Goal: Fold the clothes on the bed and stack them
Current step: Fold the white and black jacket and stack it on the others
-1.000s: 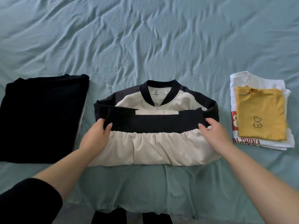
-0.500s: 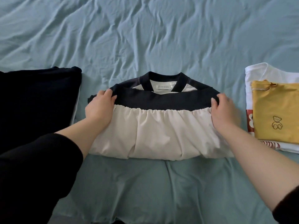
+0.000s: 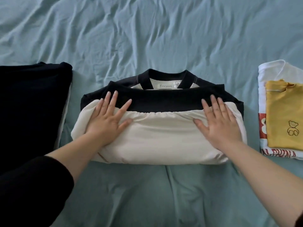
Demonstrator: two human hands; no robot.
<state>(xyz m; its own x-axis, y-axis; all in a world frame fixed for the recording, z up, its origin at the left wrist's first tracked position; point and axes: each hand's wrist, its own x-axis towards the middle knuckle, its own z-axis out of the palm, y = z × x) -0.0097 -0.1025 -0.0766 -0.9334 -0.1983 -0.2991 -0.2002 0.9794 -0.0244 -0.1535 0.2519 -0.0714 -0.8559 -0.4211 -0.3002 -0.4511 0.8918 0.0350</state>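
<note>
from the head view, one cream-and-black jacket [image 3: 160, 138] is seen folded mid-bed [image 3: 147, 30], with one black folded garment [image 3: 32, 104] just left of it and two shirts stacked to its right, a yellow shirt [image 3: 285, 115] on a white shirt [image 3: 268, 71]. the hem, pinched at its ends half a second ago, is now released; the jacket is pressed by the left hand [image 3: 106, 123] and right hand [image 3: 219, 126], both flat with fingers spread, nothing gripped.

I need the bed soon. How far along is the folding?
Done: a yellow T-shirt lies folded on a white printed T-shirt at right; a folded black garment sits at left. In hand: the left hand and right hand press flat on the folded cream-and-black jacket. Left: stacking it on a pile.
</note>
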